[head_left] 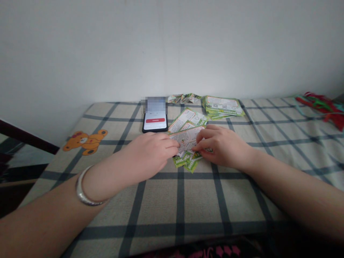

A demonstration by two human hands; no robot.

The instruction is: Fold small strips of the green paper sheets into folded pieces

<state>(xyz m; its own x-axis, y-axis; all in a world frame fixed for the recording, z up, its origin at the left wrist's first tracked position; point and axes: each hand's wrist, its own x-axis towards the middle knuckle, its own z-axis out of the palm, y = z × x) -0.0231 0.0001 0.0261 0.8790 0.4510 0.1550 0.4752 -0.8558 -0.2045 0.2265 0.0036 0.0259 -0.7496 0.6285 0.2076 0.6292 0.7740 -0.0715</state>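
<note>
Both hands were right in the thick of it! The right hand (pixel 224 147) had its fingers and thumb closed on the right end of a green-and-white packet (pixel 186 136), and the left hand (pixel 153 152) met the left end with curled fingers, though whether it pinched or merely pressed, I couldn't tell. That packet lay over a loose pile of packets (pixel 180 122) on the cloth-covered counter (pixel 158 211), with the phone (pixel 155 123) just beyond the left hand, and a neat stack of packets (pixel 224 106) over at the back, right of the pile!
</note>
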